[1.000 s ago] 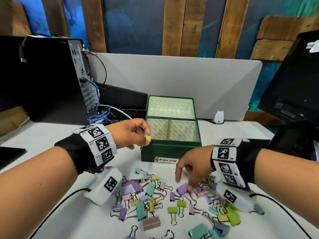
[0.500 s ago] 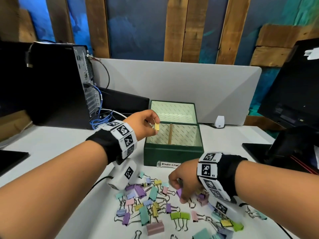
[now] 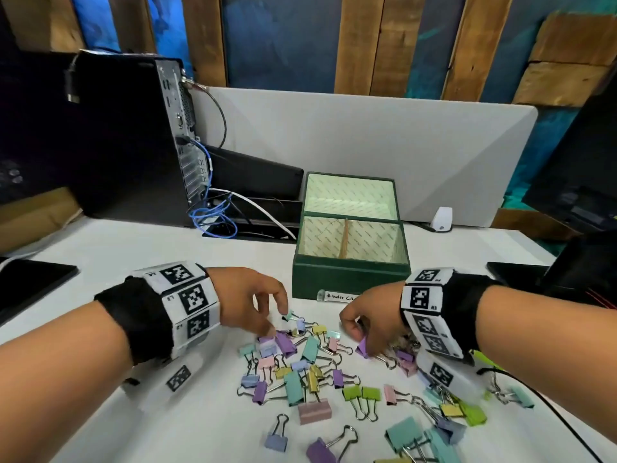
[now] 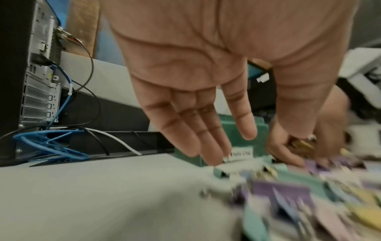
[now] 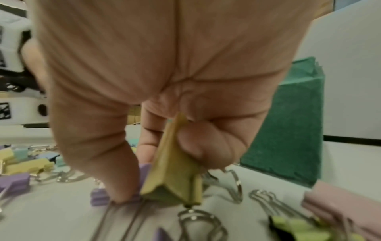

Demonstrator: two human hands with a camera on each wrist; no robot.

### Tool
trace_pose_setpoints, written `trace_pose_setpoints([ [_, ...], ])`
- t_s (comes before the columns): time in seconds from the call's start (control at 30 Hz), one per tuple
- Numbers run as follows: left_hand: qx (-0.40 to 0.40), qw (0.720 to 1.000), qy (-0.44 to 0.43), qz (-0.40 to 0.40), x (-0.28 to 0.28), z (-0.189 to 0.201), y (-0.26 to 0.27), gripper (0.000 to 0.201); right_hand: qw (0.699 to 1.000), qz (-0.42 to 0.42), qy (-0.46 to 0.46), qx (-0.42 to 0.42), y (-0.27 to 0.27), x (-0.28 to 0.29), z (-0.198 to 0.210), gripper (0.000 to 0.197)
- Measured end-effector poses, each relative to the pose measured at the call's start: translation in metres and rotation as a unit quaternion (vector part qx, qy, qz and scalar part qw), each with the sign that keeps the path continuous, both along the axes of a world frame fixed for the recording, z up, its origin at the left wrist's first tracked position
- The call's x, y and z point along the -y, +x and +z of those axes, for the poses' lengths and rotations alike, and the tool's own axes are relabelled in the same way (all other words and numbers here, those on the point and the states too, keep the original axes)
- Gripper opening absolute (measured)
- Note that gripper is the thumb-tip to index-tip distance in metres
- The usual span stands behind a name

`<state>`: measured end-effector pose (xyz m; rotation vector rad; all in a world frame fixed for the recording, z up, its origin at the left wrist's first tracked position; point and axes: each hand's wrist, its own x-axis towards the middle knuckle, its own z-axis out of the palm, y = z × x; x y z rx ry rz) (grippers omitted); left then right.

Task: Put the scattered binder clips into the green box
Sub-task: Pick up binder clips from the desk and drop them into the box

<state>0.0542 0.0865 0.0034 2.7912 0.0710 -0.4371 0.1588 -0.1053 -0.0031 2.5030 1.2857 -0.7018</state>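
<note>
The green box (image 3: 350,279) stands open behind the pile, its lid (image 3: 350,195) tipped back; I see no clips inside. Pastel binder clips (image 3: 310,372) lie scattered on the white table in front of it. My left hand (image 3: 278,320) is low over the pile's left edge, holding nothing. Its fingers (image 4: 206,138) are straight, and the index tip touches a small teal clip (image 3: 288,316). My right hand (image 3: 359,339) is at the pile's right side. It grips a yellow clip (image 5: 175,171) in its curled fingers, and its thumb presses a purple clip (image 5: 98,198).
A black PC tower (image 3: 133,135) with blue cables (image 3: 213,215) stands at the back left. A grey divider panel (image 3: 367,135) runs behind the box, and a small white device (image 3: 442,219) sits beside it. A monitor (image 3: 584,162) is on the right and a dark flat slab (image 3: 33,279) on the left.
My left hand carried a yellow clip over the box, then came back down to the pile holding nothing. My right hand stayed in the pile and closed on clips.
</note>
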Motion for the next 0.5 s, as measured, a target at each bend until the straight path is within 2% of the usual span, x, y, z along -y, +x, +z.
trace_pose_setpoints([
  [0.1, -0.035, 0.999, 0.034, -0.017, 0.005, -0.009, -0.004, 0.036, 1.000, -0.024, 0.010, -0.014, 0.001, -0.001, 0.001, 0.020],
  [0.17, -0.026, 0.998, 0.049, -0.017, 0.010, -0.013, -0.002, 0.040, 0.999, -0.040, 0.017, -0.028, 0.003, -0.001, 0.002, 0.027],
  [0.33, -0.005, 0.995, 0.097, -0.023, 0.021, -0.022, 0.006, 0.039, 0.998, -0.058, 0.012, -0.034, 0.005, 0.003, 0.010, 0.019],
  [0.4, -0.007, 0.994, 0.108, -0.022, 0.023, -0.024, 0.009, 0.037, 0.995, -0.081, 0.043, -0.032, 0.006, 0.003, 0.023, 0.014],
  [0.5, -0.004, 0.991, 0.131, -0.013, 0.026, -0.026, 0.013, 0.038, 0.982, -0.113, 0.151, 0.006, 0.011, -0.005, 0.056, 0.010],
])
